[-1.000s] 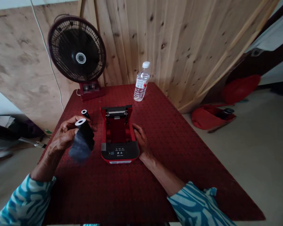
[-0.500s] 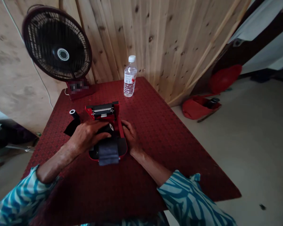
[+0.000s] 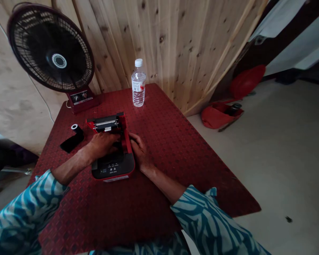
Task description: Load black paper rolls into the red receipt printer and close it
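A small red and black printer (image 3: pixel 113 169) stands on the table with its lid (image 3: pixel 106 123) raised. My left hand (image 3: pixel 102 144) reaches into its open compartment from the left, fingers curled downward. Dark shadow hides the fingertips and whatever lies beneath them. Against the printer's right wall rests my right hand (image 3: pixel 139 152), its fingers bent along the red side, holding the body. Left of the printer lies a black ribbon roll (image 3: pixel 74 128) with a white core, a black strip (image 3: pixel 71 142) spread out from it.
A dark red fan (image 3: pixel 51 49) stands at the table's back left corner. An upright clear water bottle (image 3: pixel 138 85) is near the back edge, by the wooden wall (image 3: pixel 172 46). The patterned red table (image 3: pixel 191 163) ends at right above the floor, where a red container (image 3: pixel 219 117) sits.
The black roll under my left hand and the dark sheet over the printer's front are out of sight; the front buttons now show. My left hand is deeper inside. The view has shifted slightly right.
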The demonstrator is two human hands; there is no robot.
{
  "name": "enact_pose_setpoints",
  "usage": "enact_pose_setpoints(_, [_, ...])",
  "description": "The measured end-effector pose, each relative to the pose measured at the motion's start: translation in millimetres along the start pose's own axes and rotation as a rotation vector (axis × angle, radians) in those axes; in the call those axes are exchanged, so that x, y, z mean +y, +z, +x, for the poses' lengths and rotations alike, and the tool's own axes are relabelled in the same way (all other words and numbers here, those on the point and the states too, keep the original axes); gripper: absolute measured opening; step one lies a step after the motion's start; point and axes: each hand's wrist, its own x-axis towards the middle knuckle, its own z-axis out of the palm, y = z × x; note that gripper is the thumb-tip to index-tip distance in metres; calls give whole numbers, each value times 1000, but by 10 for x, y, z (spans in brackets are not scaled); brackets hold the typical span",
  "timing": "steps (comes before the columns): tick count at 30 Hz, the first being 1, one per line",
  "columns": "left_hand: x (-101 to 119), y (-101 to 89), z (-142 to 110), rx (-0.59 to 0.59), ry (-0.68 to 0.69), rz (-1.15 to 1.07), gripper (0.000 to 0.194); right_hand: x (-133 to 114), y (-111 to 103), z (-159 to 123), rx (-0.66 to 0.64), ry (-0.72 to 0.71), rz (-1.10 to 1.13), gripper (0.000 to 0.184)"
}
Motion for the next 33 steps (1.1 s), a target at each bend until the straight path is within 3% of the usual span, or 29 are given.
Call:
enact_pose_setpoints(5, [-114, -13, -120, 52, 144, -172, 26, 1, -8, 6, -10, -8, -9, 30])
enact_pose_setpoints(10, [-160, -9, -631, 308, 176, -419, 37, -3, -8, 3, -2, 0, -7, 31])
enact_pose_setpoints(14, [-68, 118, -905, 464, 222, -409, 37, 2, 2, -3, 12, 0, 2, 31])
enact_pose_setpoints(26, [180, 229, -987, 728, 280, -274, 14, 22, 2, -8, 9, 6, 9, 33])
enact_pose_setpoints(30, [222, 267, -1036, 752, 287, -242, 14, 23, 4, 5, 20, 12, 23, 37])
enact_pose_setpoints(33, [207, 298, -1049, 753, 279, -229, 16, -57, 12, 166, 58, -12, -7, 42])
